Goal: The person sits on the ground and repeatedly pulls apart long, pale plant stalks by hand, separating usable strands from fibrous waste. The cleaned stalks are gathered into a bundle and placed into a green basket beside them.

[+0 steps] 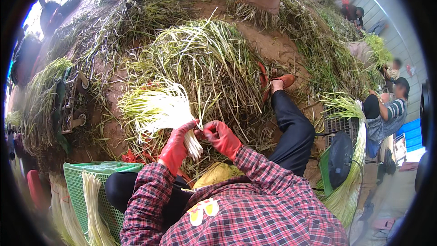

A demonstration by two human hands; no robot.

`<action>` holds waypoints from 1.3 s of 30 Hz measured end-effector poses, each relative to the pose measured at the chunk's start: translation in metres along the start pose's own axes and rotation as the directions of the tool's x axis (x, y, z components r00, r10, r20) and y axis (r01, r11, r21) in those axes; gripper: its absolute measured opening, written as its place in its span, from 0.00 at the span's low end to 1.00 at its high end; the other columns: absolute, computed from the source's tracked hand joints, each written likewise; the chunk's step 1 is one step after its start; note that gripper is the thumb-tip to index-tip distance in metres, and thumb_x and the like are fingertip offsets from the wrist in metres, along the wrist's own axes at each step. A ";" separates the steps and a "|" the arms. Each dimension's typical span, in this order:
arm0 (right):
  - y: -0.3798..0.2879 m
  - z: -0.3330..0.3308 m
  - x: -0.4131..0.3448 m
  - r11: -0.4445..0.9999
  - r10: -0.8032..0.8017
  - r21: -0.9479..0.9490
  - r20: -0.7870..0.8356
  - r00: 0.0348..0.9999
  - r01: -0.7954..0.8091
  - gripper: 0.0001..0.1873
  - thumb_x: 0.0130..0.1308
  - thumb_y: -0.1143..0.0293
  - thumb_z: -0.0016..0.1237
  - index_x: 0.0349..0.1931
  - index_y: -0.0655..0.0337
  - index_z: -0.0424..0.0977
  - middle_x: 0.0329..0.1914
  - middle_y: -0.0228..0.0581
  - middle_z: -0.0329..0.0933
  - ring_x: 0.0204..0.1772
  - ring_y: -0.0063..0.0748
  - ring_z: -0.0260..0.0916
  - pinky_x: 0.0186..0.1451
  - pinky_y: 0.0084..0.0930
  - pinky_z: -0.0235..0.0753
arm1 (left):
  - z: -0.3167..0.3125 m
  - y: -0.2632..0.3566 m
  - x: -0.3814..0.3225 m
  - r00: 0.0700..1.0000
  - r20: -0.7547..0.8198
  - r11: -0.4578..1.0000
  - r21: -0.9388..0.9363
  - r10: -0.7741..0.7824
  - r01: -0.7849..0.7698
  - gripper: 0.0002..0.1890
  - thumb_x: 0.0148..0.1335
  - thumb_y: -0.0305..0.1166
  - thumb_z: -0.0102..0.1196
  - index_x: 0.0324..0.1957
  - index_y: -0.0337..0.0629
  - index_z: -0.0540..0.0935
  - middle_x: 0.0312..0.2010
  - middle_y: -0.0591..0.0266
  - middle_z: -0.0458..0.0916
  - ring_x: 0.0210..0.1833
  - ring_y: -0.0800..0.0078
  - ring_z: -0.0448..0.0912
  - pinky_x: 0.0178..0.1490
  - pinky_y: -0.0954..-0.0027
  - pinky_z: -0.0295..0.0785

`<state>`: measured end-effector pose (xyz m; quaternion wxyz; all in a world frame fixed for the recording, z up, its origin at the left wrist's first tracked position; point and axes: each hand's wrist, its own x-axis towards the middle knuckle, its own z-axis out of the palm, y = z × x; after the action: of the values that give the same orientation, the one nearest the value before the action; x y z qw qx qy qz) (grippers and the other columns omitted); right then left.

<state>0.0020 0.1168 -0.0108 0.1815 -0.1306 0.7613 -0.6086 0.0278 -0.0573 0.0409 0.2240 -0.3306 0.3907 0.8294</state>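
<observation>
My left hand, in a red rubber glove, grips a bundle of white-stemmed leafy stalks, apparently chives or garlic shoots. Their pale cut ends point down towards my lap, while the yellow-green tips fan out to the upper left. Close beside it, my right hand, also gloved in red, has its fingertips pinched on a thin pale stalk at the bundle's edge. Part of the left fingers is hidden behind the stems. Just beyond both hands lies a large heap of untrimmed green stalks.
A green plastic crate stands at my left, with a pale bundle against it. Right of my leg lies a long bundle of stalks beside a dark crate. A person in a striped sleeve sits farther right. A wheeled cart stands left.
</observation>
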 end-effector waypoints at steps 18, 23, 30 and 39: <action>0.017 -0.012 -0.020 0.967 -0.192 -0.160 0.054 0.980 0.198 0.04 0.70 0.75 0.36 0.37 0.62 0.67 0.31 0.38 0.76 0.30 0.28 0.76 0.35 0.25 0.78 | -0.038 0.065 -0.008 0.791 0.009 0.752 -0.317 0.611 -0.578 0.20 0.57 0.30 0.61 0.49 0.33 0.73 0.27 0.67 0.74 0.38 0.68 0.80 0.58 0.64 0.73; 0.096 -0.034 -0.040 0.435 0.388 -0.899 0.136 0.912 -0.051 0.05 0.64 0.73 0.44 0.37 0.63 0.73 0.39 0.45 0.74 0.38 0.40 0.76 0.39 0.37 0.77 | -0.060 0.094 -0.013 0.689 -0.040 0.553 -0.563 0.724 -0.614 0.18 0.58 0.21 0.55 0.51 0.31 0.71 0.37 0.62 0.79 0.30 0.77 0.76 0.63 0.62 0.70; 0.063 -0.046 -0.028 0.641 0.435 -0.767 0.321 0.841 -0.038 0.21 0.70 0.65 0.41 0.62 0.60 0.64 0.57 0.48 0.70 0.50 0.38 0.74 0.57 0.31 0.75 | -0.067 0.085 -0.008 0.720 -0.128 0.554 -0.551 0.682 -0.624 0.17 0.59 0.24 0.56 0.51 0.35 0.74 0.37 0.63 0.80 0.31 0.77 0.77 0.60 0.59 0.73; -0.017 0.055 -0.019 0.978 0.048 0.153 0.504 0.862 -0.143 0.16 0.73 0.65 0.37 0.54 0.64 0.66 0.37 0.40 0.77 0.40 0.29 0.76 0.48 0.27 0.76 | -0.038 0.065 0.000 0.835 -0.100 0.652 -0.577 0.541 -0.492 0.16 0.59 0.25 0.57 0.50 0.37 0.74 0.38 0.64 0.82 0.33 0.76 0.79 0.57 0.64 0.75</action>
<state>0.0429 0.0723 -0.0029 0.4129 -0.2275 0.6344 -0.6127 0.0012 -0.1264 0.0551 -0.1176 -0.2236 0.1867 0.9494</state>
